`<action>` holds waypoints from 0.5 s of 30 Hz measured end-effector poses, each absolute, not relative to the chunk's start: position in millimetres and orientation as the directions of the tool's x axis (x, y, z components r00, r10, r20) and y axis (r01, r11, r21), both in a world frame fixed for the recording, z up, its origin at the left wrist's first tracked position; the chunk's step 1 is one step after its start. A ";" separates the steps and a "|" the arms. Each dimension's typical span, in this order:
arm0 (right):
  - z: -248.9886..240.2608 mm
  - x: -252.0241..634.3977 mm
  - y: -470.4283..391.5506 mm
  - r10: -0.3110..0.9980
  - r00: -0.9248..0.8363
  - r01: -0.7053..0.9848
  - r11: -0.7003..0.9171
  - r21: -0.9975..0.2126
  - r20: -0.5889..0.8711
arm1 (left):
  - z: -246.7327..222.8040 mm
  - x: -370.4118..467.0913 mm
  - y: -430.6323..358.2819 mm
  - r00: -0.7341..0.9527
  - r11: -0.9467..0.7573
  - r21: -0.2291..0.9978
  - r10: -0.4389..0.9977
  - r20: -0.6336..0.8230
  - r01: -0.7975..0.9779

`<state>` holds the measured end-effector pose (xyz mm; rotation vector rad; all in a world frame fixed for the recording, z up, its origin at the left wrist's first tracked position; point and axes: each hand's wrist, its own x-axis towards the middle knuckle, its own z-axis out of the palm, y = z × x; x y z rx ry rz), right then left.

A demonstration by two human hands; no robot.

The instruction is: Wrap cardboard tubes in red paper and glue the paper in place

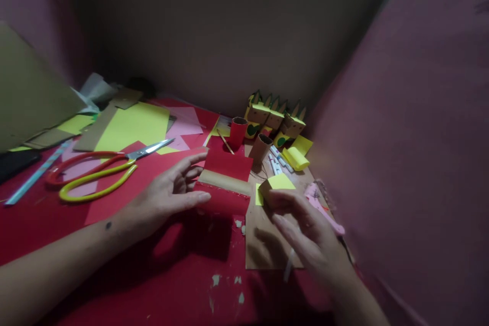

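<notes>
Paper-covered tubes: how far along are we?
Looks done: the upright red tube. In hand: left hand holds a roll, red paper partly covering it, cardboard strip bare. Seemingly left: covering that strip; the upright brown tube shows no cover.

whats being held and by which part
The left hand holds the red paper by its left edge; the right hand seems to pinch a brown piece by its right end.

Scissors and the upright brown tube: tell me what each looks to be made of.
Scissors: blades look like polished metal, from their silvery shine; the smooth red and yellow handles could be plastic or plastic-coated metal.
Brown tube: probably cardboard, uncoated, from its dull brown wall and rough-looking open rim.
</notes>
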<state>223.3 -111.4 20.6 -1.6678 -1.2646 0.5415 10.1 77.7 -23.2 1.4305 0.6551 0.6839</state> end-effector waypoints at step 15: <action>9.3 200.8 -44.4 0.825 0.450 -0.486 -0.093 -0.869 -0.341 | -9.5 7.5 63.5 0.809 -0.024 0.999 0.586 0.047 -0.041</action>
